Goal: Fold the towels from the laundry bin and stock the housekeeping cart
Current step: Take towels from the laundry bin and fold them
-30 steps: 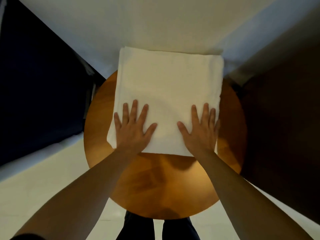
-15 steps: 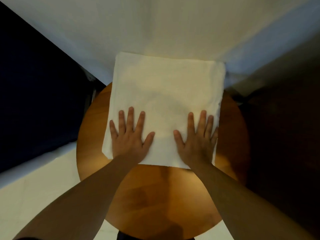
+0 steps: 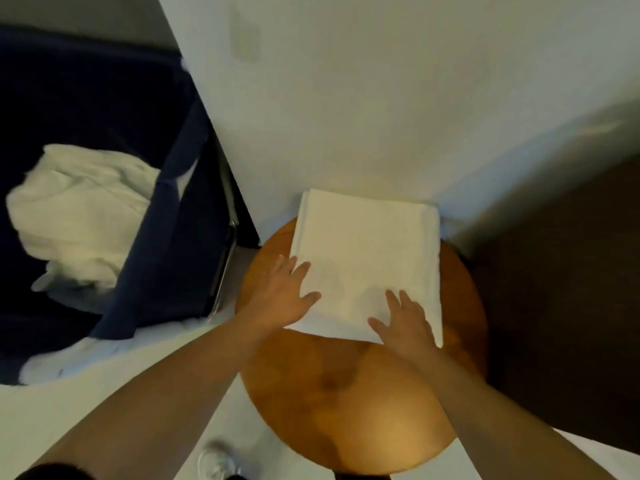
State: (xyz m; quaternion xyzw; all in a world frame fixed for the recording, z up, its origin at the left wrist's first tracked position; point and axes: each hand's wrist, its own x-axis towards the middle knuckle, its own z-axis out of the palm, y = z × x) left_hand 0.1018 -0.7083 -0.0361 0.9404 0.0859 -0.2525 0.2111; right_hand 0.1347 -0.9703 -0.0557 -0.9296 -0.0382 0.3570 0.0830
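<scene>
Fingers (image 3: 394, 299) spread flat on folded towel (image 3: 367, 251); navy laundry bin (image 3: 166, 237) holds crumpled towels (image 3: 83, 209).

Round wooden table (image 3: 363, 410) by white wall (image 3: 381, 98); dark floor (image 3: 561, 289) beside.

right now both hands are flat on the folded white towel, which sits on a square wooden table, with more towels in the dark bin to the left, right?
Not quite: the table is round, not square, as the head view shows. The rest holds: the left hand and right hand lie flat on the folded white towel, and more white towels sit in the dark bin to the left.
</scene>
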